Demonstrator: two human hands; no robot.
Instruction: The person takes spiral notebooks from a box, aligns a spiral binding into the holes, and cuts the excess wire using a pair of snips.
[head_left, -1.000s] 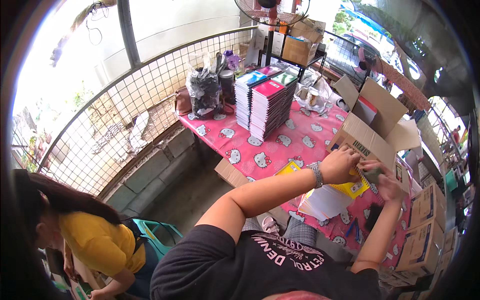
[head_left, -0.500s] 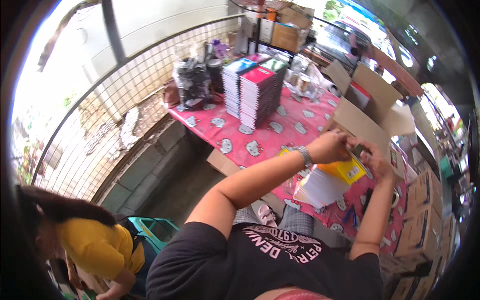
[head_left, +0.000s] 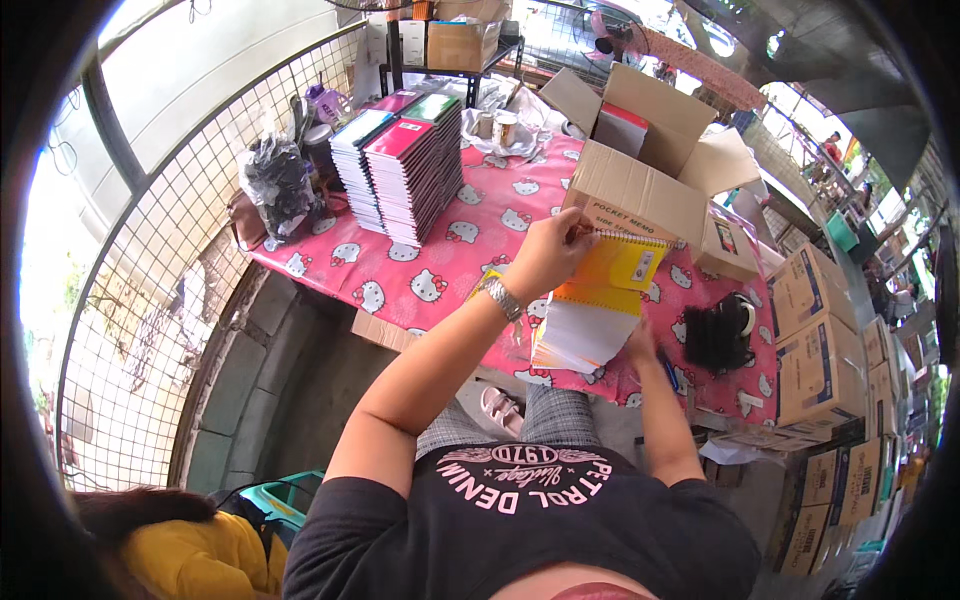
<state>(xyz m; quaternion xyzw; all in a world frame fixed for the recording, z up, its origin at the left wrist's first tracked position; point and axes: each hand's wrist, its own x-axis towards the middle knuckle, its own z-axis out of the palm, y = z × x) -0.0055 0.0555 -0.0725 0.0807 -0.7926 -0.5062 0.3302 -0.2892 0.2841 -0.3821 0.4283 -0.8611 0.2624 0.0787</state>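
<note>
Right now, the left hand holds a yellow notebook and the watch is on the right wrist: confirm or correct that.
Wrong wrist: the head view shows the watch on the left one. The left hand does hold a yellow notebook.

Glossy yellow notebook cover [head_left: 612, 264]; matt paper pages [head_left: 584, 332]; matt cardboard box [head_left: 632, 186]; shiny metal watch [head_left: 498, 297]; smooth tablecloth [head_left: 497, 252]

Daylight glare at left (bent edges)

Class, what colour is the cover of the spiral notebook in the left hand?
Yellow; the spiral notebook shows best in the head view.
</note>
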